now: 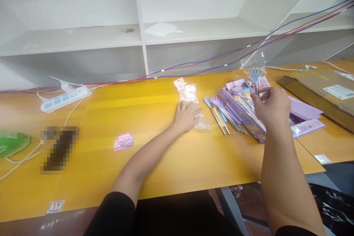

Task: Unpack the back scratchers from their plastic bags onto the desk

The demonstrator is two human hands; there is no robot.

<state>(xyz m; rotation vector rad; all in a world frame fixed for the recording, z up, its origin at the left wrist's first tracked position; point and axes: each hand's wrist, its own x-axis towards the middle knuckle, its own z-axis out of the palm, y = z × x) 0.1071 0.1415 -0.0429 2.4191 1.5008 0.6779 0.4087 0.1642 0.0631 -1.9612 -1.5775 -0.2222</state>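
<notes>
While the left hand lies flat, fingers spread, on clear plastic bags mid yellow tabletop, right hand fingers pinch a blue hand-shaped back scratcher near the far edge.

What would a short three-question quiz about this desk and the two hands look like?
1. True or false: the left hand rests flat on a pile of clear plastic bags.
2. What does the right hand hold up? A) a white power strip B) a blue hand-shaped back scratcher C) a green cloth
3. Fill in: more scratchers lie on the yellow ____ between the two hands.

Key
1. True: its fingers lie on the bags' near end.
2. B: it is pinched by its handle, with the claw end upward.
3. Table.
</notes>
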